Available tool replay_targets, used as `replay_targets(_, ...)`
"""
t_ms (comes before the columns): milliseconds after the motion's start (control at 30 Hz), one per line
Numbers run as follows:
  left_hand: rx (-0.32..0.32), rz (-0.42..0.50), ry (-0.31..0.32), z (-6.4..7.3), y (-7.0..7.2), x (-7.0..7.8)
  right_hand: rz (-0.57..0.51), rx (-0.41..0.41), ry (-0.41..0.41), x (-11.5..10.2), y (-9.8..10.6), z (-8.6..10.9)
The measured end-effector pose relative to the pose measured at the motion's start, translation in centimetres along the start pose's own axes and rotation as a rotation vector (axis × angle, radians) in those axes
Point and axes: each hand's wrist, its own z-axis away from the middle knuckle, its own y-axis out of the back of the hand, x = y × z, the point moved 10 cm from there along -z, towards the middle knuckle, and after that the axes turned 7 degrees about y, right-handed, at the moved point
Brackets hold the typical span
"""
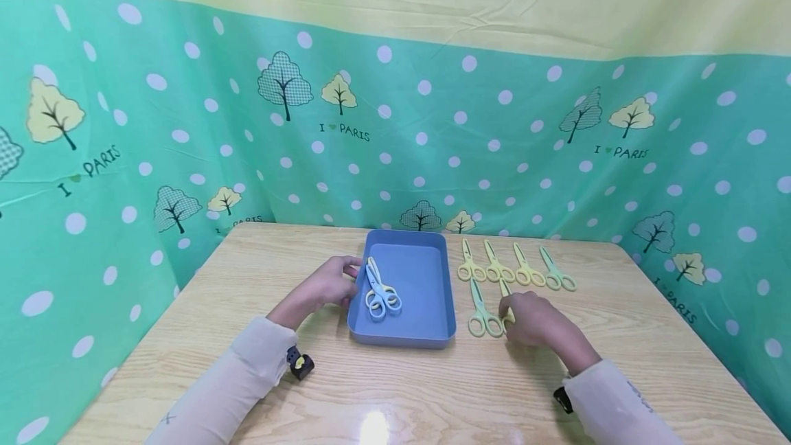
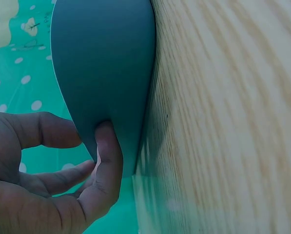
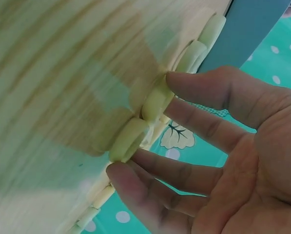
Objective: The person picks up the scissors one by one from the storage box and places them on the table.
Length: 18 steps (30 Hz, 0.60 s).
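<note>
At its left side, my left hand (image 1: 334,282) holds the blue-grey tray (image 1: 402,343). In the left wrist view, one finger lies against the outside of the tray wall (image 2: 104,58) and others reach behind its rim. Inside the tray, light blue scissors (image 1: 377,290) lie over yellow scissors, which are partly hidden. To the right of the tray, my right hand (image 1: 533,319) grips yellow scissors (image 1: 505,288) by their handles, its fingers covering much of them. The right wrist view shows thumb and fingers around the two handle loops (image 3: 128,139). Green scissors (image 1: 477,297) lie just left of this hand.
Behind the right hand is a row of scissors: several yellow ones (image 1: 494,266) and a green pair (image 1: 556,275) at the right end. Everything rests on a wood-grain table (image 1: 296,390). A green and yellow printed curtain (image 1: 507,143) hangs along its back and sides.
</note>
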Motion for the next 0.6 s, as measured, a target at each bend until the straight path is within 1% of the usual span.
replay_targets(100, -0.001, -0.004, -0.002, 0.0, -0.1, 0.1, 0.002, -0.007, 0.011, -0.1, 0.3, 0.0)
replay_targets(267, -0.005, -0.006, -0.001, 0.0, -0.1, 0.1, 0.006, 0.035, 0.047, -0.9, 1.3, -0.3)
replay_targets(433, -0.012, 0.006, -0.005, 0.2, 0.0, 0.2, 0.011, 0.065, 0.084, -2.8, 1.9, -1.1)
replay_targets(600, -0.020, 0.015, -0.008, 0.3, 0.0, 0.1, 0.058, 0.144, 0.130, -4.9, 2.5, -1.9)
